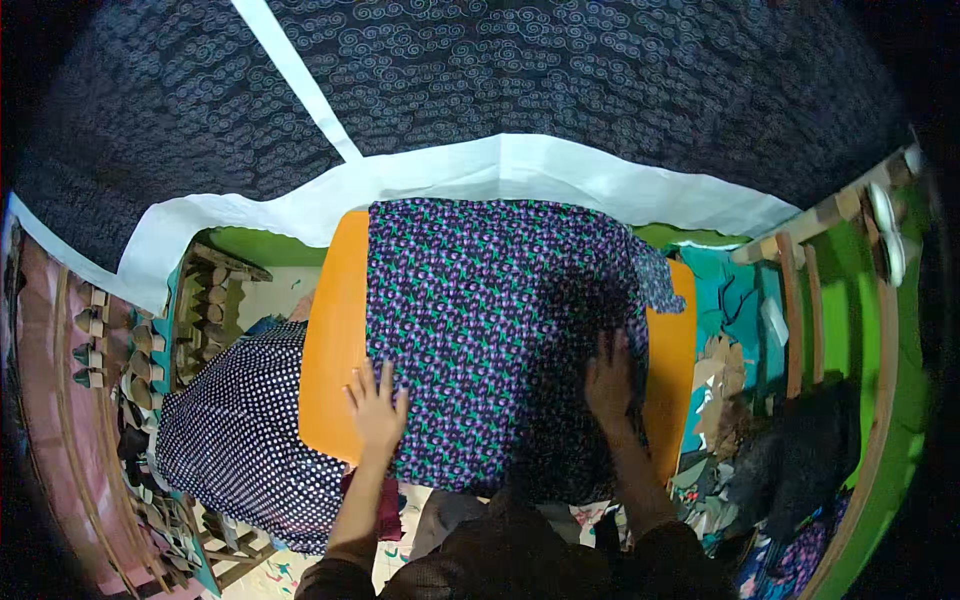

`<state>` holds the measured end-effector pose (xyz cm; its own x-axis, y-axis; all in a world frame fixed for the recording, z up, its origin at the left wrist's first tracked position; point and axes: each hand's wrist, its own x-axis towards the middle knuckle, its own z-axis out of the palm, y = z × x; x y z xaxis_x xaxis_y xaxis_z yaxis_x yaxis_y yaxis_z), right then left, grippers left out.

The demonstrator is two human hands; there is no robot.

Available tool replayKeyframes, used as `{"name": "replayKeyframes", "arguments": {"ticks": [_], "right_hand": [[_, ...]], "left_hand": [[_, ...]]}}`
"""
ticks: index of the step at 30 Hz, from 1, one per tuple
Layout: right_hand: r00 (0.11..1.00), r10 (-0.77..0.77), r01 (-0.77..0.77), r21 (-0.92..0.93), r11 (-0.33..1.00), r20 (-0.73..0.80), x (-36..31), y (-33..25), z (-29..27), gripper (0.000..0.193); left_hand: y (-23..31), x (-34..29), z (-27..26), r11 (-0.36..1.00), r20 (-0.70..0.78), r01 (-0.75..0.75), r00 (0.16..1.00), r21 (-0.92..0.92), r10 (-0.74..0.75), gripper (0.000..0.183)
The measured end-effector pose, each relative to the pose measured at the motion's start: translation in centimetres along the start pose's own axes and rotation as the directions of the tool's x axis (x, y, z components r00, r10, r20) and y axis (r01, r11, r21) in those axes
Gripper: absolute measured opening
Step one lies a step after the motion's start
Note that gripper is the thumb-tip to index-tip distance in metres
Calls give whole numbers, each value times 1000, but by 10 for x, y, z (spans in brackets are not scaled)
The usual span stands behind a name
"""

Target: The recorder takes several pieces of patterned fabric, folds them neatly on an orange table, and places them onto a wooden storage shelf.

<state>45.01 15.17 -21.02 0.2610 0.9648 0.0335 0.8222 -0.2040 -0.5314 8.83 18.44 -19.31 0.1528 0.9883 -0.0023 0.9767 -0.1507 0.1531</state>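
A dark floral cloth (460, 300) with small purple and green flowers lies spread over an orange board or tabletop (333, 330), and its near edge reaches toward my body. My left hand (377, 412) rests flat at the cloth's left edge, fingers spread, partly over the orange surface. Near the right edge, my right hand (610, 385) lies flat on the cloth with its fingers stretched out, in shadow. Neither hand holds anything. At the cloth's right side, a small greyish patterned piece of fabric (657, 280) sticks out over the orange surface.
A black polka-dot cloth (255, 430) is heaped at the left. Shelves with shoe-shaped blocks (140, 365) stand beyond it. Fabric scraps (715, 490) and a dark heap (800, 445) lie at the right beside a wooden frame (880, 420). Dark swirl-patterned fabric (600, 80) hangs across the far side.
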Motion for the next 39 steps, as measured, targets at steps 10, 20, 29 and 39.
{"name": "replayKeyframes", "arguments": {"ticks": [10, 20, 29, 39], "right_hand": [[953, -304, 289, -294, 911, -7, -119, -87, 47, 43], [980, -81, 59, -125, 990, -183, -195, 15, -34, 27], [922, 135, -214, -187, 959, -363, -226, 42, -52, 41], [847, 407, -282, 360, 889, -341, -217, 147, -98, 32]], "left_hand": [[59, -89, 20, 878, -51, -464, 886, -117, 461, 53], [-31, -157, 20, 986, -113, -143, 985, -91, 133, 62], [34, -197, 28, 981, -81, -138, 988, -136, 128, 69], [90, -215, 39, 937, -82, -160, 987, -312, 141, 64]]}}
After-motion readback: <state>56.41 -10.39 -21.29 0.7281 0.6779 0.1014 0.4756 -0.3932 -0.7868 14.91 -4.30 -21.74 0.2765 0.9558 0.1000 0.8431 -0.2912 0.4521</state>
